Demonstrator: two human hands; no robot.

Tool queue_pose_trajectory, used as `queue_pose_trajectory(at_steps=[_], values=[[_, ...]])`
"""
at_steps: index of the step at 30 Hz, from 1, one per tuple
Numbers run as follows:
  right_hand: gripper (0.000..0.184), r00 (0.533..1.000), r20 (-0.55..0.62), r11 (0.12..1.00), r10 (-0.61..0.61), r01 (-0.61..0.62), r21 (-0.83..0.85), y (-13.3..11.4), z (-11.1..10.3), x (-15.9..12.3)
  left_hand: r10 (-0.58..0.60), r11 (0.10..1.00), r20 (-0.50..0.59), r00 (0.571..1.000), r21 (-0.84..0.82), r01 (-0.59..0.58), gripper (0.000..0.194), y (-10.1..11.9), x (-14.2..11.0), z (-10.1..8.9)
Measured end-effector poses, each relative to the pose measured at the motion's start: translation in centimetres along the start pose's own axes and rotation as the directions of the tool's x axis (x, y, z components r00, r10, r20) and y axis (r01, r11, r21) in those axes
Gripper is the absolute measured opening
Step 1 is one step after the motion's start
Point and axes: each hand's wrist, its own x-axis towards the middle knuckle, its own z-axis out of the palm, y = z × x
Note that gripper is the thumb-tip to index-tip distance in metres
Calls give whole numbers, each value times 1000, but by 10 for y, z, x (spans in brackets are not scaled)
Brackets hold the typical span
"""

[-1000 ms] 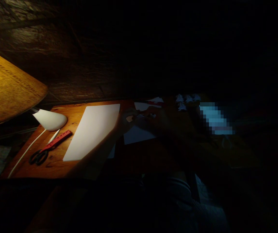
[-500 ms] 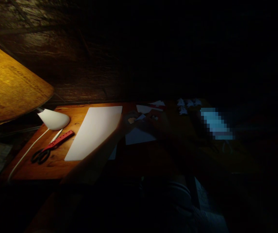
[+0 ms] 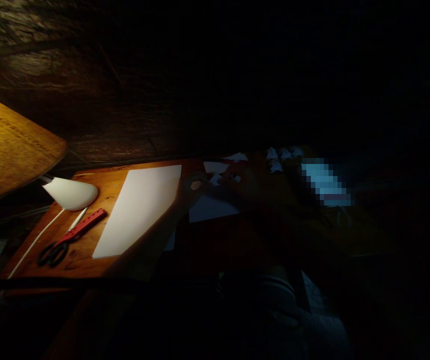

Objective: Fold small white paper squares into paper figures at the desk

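Observation:
In the dim middle of the table, my left hand [image 3: 192,186] and my right hand [image 3: 239,181] are close together. Between them is a small piece of folded white paper [image 3: 215,179], and the fingers of both hands are closed on it. Deep shadow hides the exact grip and the folds. A white sheet of paper [image 3: 210,208] lies flat just below my hands. To the left, a larger stack of white paper [image 3: 139,205] is lit by the lamp, and my left forearm crosses its lower right part.
A lamp with a yellow shade [image 3: 12,145] and white base [image 3: 74,194] stands at the left. Near it are scissors [image 3: 55,254] and a red perforated strip [image 3: 87,225]. Several small folded paper pieces [image 3: 275,166] and a bright pixelated screen [image 3: 325,181] are at the right.
The view has shifted slightly. The small paper between my hands shows a pointed white shape more clearly than a second ago. Both hands stay together around it.

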Motion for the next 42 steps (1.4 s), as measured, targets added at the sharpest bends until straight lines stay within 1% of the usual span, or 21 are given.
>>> queue_pose_trajectory(at_steps=[2, 6, 12, 14, 17, 20, 25, 28, 30, 33, 36, 39, 40, 42], values=[[24, 1000, 0, 1000, 14, -14, 23, 2, -1, 1, 0, 1000, -9, 1000, -13, 0, 16, 0, 0, 0], [25, 1000, 16, 998, 23, -24, 66, 6, -1, 2, -2, 1000, 3, 1000, -31, 2, 17, 2, 1, 0], [29, 1000, 3, 997, -25, 24, 75, 9, 0, 3, 18, 998, 29, 999, -65, -16, 18, 4, 1, 0], [33, 999, -3, 996, -51, 51, 67, 10, 0, 4, 0, 998, 24, 1000, -63, 2, 19, 4, 1, 0], [40, 998, -15, 994, -54, 55, 90, 10, 1, 4, -8, 998, 11, 1000, -60, 9, 18, 5, 0, -1], [38, 998, -25, 990, -50, 53, 131, 10, 1, 5, -3, 998, -5, 1000, -61, 3, 16, 7, 0, -1], [37, 997, -52, 984, -56, 64, 165, 9, 1, 6, -67, 992, -52, 996, -106, 61, 17, 10, -1, -1], [39, 997, -53, 986, -54, 61, 156, 8, 0, 5, -96, 987, -67, 993, -132, 86, 16, 6, -1, -1], [40, 998, -62, 991, -30, 37, 128, 7, 0, 4, -107, 986, -81, 991, -137, 95, 17, 2, -1, -1], [41, 997, -69, 992, 28, -19, 126, 4, -1, 3, -95, 991, -82, 992, -98, 87, 21, 0, -1, 0], [42, 995, -68, 984, 67, -55, 169, 3, 1, 3, -38, 998, -82, 996, -44, 34, 25, 4, -3, 2], [42, 993, -62, 974, 101, -86, 208, 4, 6, 2, 38, 999, -78, 996, 3, -38, 40, 10, -5, 4], [41, 993, -60, 972, 105, -90, 216, 4, 7, 2, 45, 999, -67, 997, 31, -43, 41, 10, -5, 4], [33, 993, -63, 971, 99, -82, 225, 5, 8, 2, 33, 996, -53, 998, 83, -29, 34, 11, -5, 4]])
